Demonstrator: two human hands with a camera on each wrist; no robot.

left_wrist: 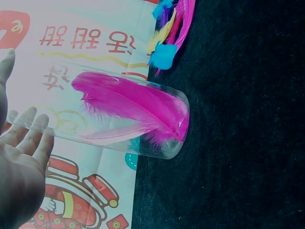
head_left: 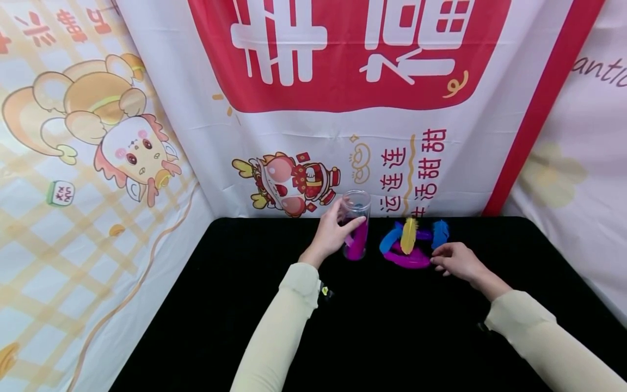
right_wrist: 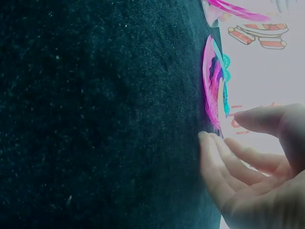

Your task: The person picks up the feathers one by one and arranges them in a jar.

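My left hand (head_left: pixel 332 231) holds a clear plastic cylinder (head_left: pixel 361 202) upright near the table's back edge, thumb on the near side. Inside it, a large magenta feather (left_wrist: pixel 138 102) and a paler pink one (left_wrist: pixel 112 136) lean against the wall. To its right lies a loose group of feathers: a curved magenta feather (head_left: pixel 410 259), a yellow feather (head_left: pixel 409 238), blue feathers (head_left: pixel 441 234) and some purple. At the group's right end is my right hand (head_left: pixel 460 262). In the right wrist view its thumb stands apart from the bent fingers (right_wrist: pixel 214 167), fingertips right at the feathers' end.
A black cloth (head_left: pixel 372 337) covers the table. Behind it hangs a white and red printed sheet (head_left: pixel 294 136), close to the cylinder and feathers. More printed fabric (head_left: pixel 98 228) rises on the left side, and a pale sheet (head_left: pixel 568 218) on the right.
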